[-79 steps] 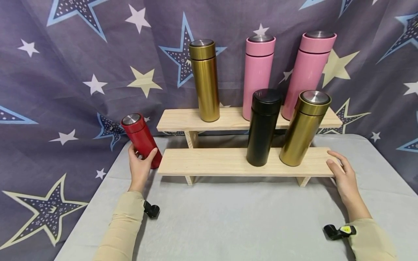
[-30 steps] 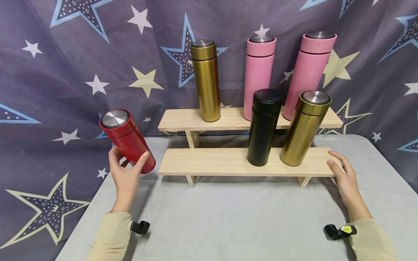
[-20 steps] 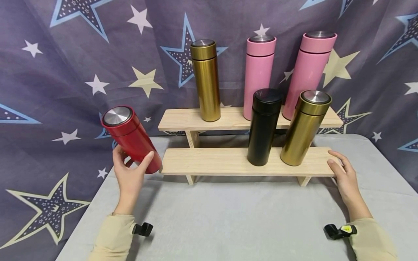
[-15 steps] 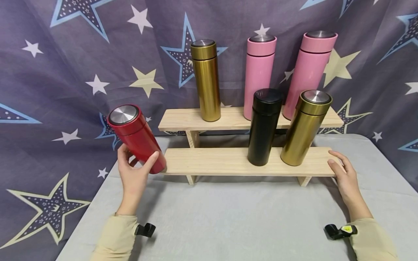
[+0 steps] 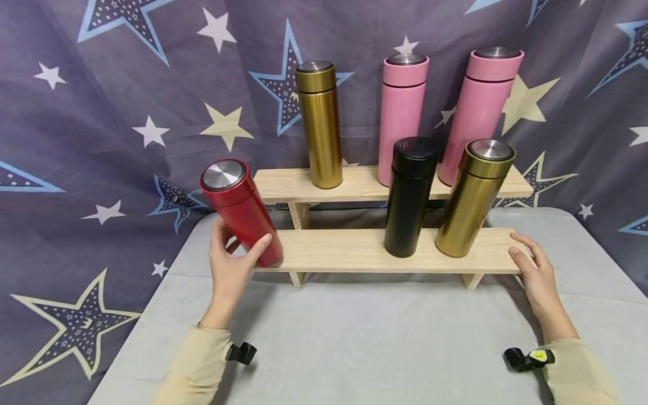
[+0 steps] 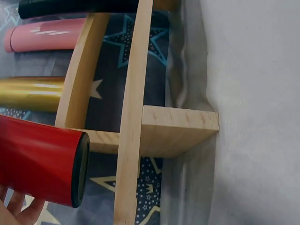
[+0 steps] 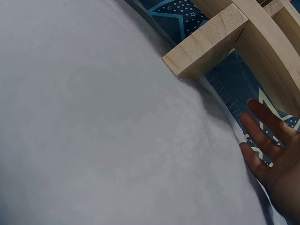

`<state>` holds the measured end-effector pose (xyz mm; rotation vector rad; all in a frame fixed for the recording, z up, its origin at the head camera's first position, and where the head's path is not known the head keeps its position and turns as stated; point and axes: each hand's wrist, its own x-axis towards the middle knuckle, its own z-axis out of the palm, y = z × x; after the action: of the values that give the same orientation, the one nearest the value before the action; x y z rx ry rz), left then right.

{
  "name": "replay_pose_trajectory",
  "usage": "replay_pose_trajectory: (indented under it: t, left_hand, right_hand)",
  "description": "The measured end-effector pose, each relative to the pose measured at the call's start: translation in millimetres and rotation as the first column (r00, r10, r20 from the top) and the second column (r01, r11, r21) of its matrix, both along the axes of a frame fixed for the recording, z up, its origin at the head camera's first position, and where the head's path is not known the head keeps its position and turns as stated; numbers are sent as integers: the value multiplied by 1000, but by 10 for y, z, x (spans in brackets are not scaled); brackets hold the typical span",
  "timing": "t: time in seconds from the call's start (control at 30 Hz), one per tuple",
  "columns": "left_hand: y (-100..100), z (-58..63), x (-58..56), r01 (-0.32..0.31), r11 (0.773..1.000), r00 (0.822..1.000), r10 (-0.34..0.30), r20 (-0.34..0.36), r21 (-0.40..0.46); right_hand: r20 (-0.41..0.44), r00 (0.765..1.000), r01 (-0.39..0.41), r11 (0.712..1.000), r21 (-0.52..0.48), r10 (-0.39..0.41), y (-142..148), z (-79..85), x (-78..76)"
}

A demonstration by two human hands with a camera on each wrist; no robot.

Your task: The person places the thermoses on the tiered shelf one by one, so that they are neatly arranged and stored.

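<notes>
My left hand (image 5: 230, 275) grips a red thermos bottle (image 5: 245, 216) with a steel-topped lid, thumb on its near side. The bottle leans, lid to the left, over the left end of the lower board (image 5: 339, 250) of a two-step wooden rack. In the left wrist view, a gap shows between the base of the red thermos (image 6: 40, 159) and that board's edge (image 6: 131, 122). My right hand (image 5: 539, 281) touches the lower board's right end with thumb and index finger. In the right wrist view, the other fingers of the right hand (image 7: 276, 154) extend loosely beside the rack.
On the lower board stand a black thermos (image 5: 409, 202) and a short gold one (image 5: 471, 202). The upper board (image 5: 278, 183) bears a tall gold thermos (image 5: 321, 132) and two pink ones, a left (image 5: 402, 121) and a right (image 5: 478, 112). Grey cloth (image 5: 385, 337) covers the table.
My left hand has first drawn the red thermos back toward me from beside the rack, then moved it right, over the lower board's left end. The right hand has stayed in place.
</notes>
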<state>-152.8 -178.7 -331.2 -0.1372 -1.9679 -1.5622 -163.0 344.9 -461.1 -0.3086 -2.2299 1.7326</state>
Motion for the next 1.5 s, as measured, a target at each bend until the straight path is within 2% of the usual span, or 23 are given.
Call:
replay_pose_trajectory:
  t: [0.3, 0.53, 0.63, 0.77, 1.07, 1.27, 1.5]
  left_hand:
    - [163, -3, -68, 75, 997, 994, -73, 77, -27]
    - [185, -280, -301, 137, 991, 988, -137, 66, -5]
    - [262, -273, -312, 163, 987, 984, -163, 72, 11]
    - [358, -267, -334, 196, 981, 978, -196, 71, 12]
    - [547, -270, -399, 253, 968, 963, -251, 99, -3]
    - [659, -276, -440, 291, 957, 950, -289, 115, -4]
    - [761, -297, -473, 301, 952, 947, -293, 133, -44]
  right_hand:
    - [-13, 1000, 3, 1000, -16, -4, -11, -7, 0]
    - [-17, 1000, 10, 999, -45, -11, -8, -9, 2]
    - [-20, 1000, 4, 997, -80, -6, -5, -9, 3]
    - [-15, 1000, 6, 997, -74, -8, -2, -10, 3]
    - [-9, 1000, 3, 1000, 0, -3, 3, -11, 2]
    - [-35, 999, -14, 997, -79, 11, 10, -13, 0]
    - [-49, 999, -28, 993, -112, 23, 3, -6, 4]
